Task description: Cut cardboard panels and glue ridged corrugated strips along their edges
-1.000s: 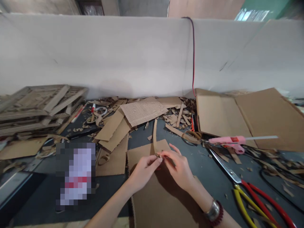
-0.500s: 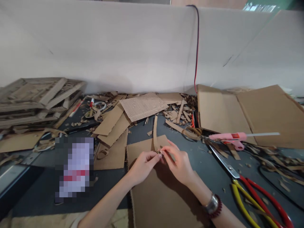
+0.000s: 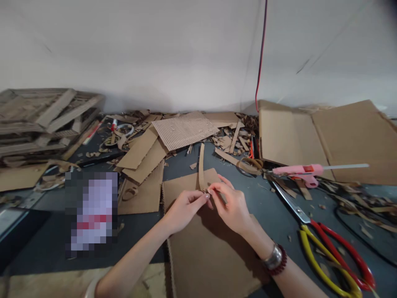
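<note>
A narrow cardboard strip (image 3: 201, 165) points away from me, its near end pinched between both hands. My left hand (image 3: 186, 208) is closed, thumb and index finger pressed on that end. Opposite it, my right hand (image 3: 231, 205) is closed too, fingertips meeting the left ones at the strip's end. The end looks bent or rolled small, mostly hidden by the fingers. Under both hands lies a large flat cardboard sheet (image 3: 211, 252) with a corrugated left edge.
To the right lie a pink glue gun (image 3: 299, 171) and large scissors (image 3: 328, 248) with red and yellow handles. A folded cardboard piece (image 3: 350, 140) stands behind. Cardboard frames (image 3: 40, 120) are stacked at left. A ribbed sheet (image 3: 186, 129) lies among scraps near the wall.
My view has tilted slightly down, so everything sits higher in the picture. Both hands keep their pinch on the strip, with only slight finger movement.
</note>
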A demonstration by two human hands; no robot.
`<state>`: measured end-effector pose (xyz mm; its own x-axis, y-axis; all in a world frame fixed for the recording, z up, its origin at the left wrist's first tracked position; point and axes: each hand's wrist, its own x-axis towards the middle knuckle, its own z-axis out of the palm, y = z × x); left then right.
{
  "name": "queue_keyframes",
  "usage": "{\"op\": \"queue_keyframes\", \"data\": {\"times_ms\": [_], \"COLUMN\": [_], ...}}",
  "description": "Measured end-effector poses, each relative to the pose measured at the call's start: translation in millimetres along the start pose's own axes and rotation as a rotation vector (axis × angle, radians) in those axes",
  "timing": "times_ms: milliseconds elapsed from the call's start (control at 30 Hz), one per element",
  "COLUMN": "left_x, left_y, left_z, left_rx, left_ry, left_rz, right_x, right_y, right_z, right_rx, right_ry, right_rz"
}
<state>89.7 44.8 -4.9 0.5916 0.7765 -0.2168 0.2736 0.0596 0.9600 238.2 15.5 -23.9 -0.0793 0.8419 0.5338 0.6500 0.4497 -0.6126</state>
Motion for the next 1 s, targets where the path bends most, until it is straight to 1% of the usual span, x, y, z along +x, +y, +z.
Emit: {"op": "queue_keyframes", "data": {"times_ms": [167, 233, 333, 400, 500, 700, 833, 1000], "left_x": [-0.6, 0.2, 2.2, 3.3, 4.2, 5.3, 5.6, 4.6], "left_y": [3.1, 2.6, -0.3, -2.1, -2.5, -1.5, -3.8, -5.9], "left_z": [2.8, 2.8, 1.5, 0.8, 1.3, 1.9, 2.0, 4.8], "left_rx": [-0.034, -0.07, -0.104, -0.136, -0.2, -0.274, -0.302, -0.273], "left_ry": [-0.064, -0.059, -0.01, 0.008, 0.003, 0.004, 0.011, 0.039], "left_rz": [0.033, 0.004, -0.039, -0.042, -0.059, -0.062, -0.055, -0.026], "right_x": [2.1, 1.9, 1.3, 1.0, 1.1, 2.8, 3.7, 3.3], "right_y": [-0.3, -1.2, -1.7, -1.0, 0.4, -1.0, -2.9, -4.6], "right_z": [-2.8, -3.4, -2.8, -1.8, -1.1, -3.3, -5.0, -5.6], "right_rx": [-0.003, 0.014, 0.05, 0.07, 0.087, 0.127, 0.16, 0.161], "right_ry": [0.075, 0.036, -0.033, -0.043, -0.04, -0.05, -0.032, -0.049], "right_rz": [0.052, 0.025, -0.008, -0.011, 0.002, 0.078, 0.131, 0.198]}}
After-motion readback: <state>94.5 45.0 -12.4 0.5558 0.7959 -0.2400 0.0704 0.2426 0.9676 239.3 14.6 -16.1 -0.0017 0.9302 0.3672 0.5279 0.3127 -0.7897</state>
